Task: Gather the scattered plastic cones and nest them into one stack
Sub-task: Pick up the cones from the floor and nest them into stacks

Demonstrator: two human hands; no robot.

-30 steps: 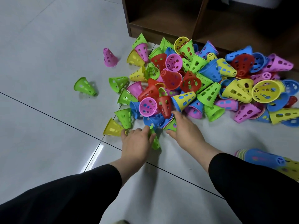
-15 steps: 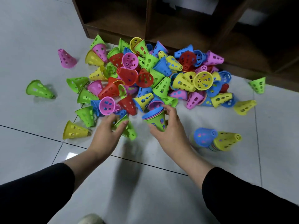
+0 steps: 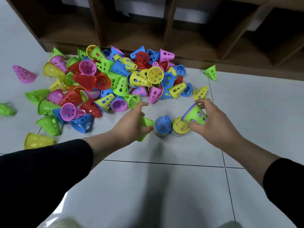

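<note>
A big pile of perforated plastic cones (image 3: 105, 83) in green, yellow, red, pink and blue lies on the floor against a shelf. Two upright nested stacks stand in front of me: one topped blue (image 3: 163, 124), one topped yellow (image 3: 180, 126). My left hand (image 3: 131, 124) grips a single green cone (image 3: 147, 123) just left of the blue-topped stack. My right hand (image 3: 212, 122) holds a small green-topped nested stack (image 3: 195, 115), tilted, right beside the yellow-topped stack.
A dark wooden shelf unit (image 3: 181, 38) runs along the back. Stray cones lie apart: pink (image 3: 23, 74) and green (image 3: 5, 109) at far left, yellow (image 3: 37, 140) near my left sleeve, green (image 3: 211, 72) and yellow (image 3: 200, 92) at right. Pale floor tiles (image 3: 156, 186) stretch toward me.
Both hands have left the pile and moved right to the two standing stacks. The right hand carried its green-topped stack over; the left hand brought a green cone.
</note>
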